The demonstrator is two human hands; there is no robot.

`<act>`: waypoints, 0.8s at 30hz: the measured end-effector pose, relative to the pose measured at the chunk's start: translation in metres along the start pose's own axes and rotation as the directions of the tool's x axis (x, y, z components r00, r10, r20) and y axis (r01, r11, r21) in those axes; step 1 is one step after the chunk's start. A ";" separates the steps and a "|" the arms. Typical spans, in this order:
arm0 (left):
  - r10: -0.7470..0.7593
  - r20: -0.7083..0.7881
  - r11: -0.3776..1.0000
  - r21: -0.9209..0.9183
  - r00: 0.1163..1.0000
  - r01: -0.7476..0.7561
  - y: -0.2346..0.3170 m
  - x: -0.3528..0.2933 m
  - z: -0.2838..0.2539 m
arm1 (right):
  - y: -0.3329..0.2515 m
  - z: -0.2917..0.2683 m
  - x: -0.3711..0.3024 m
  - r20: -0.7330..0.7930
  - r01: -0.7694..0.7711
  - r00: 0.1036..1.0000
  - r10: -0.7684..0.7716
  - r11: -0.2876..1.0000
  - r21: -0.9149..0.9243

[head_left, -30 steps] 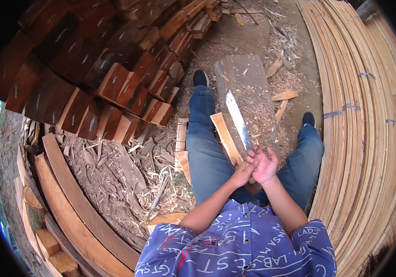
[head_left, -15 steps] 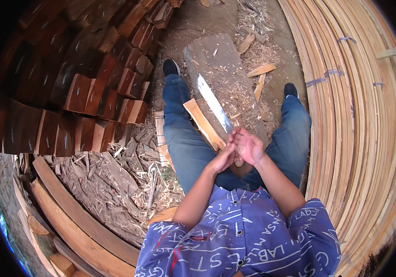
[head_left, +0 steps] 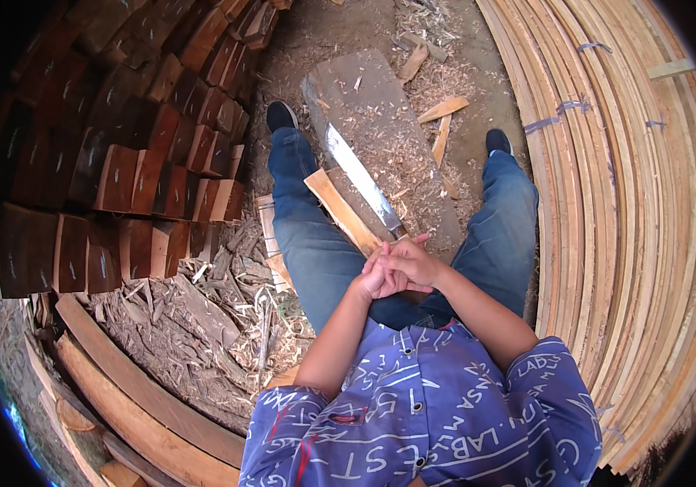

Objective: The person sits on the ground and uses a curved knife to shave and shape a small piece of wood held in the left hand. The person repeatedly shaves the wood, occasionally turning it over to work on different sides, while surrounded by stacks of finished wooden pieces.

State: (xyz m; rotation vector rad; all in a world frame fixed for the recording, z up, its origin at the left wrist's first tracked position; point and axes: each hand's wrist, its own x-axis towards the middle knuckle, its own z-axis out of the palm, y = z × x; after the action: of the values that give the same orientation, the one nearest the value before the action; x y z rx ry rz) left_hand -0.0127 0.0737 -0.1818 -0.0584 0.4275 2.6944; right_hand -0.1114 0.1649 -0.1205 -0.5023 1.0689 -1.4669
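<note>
Pale wood piece [head_left: 341, 210] is lying toward half past ten, long blade [head_left: 360, 178] slanting toward eleven over the plank [head_left: 344, 77]. At dial centre, left hand [head_left: 377, 278] and right hand [head_left: 415, 262], loosely cupped half a second ago, are now clasping each other, fingers interlacing, gripping no visible tool; handling of both is seemingly pausing.

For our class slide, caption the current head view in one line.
Left hand and right hand clasped together near a knife pointing away from the person over a chip-strewn board.
</note>
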 end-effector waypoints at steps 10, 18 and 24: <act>-0.069 -0.344 0.960 0.233 0.937 0.156 -0.030 0.004 -0.040 | 0.022 -0.003 0.009 -0.181 -0.062 0.982 0.058 0.998 -0.017; 0.028 -0.674 0.880 0.367 0.738 0.302 0.013 0.003 0.002 | 0.020 -0.039 0.005 -0.320 -0.028 0.942 0.099 0.975 0.219; 0.721 -0.510 0.180 0.791 0.469 0.584 0.082 -0.027 0.016 | 0.056 -0.029 0.032 -0.456 -0.368 0.889 0.036 0.649 -0.666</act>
State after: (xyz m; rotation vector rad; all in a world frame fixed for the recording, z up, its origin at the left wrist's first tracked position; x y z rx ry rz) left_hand -0.0205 -0.0033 -0.1397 -1.1565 2.5537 1.4419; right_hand -0.1113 0.1503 -0.1895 -0.6192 2.0273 -0.8786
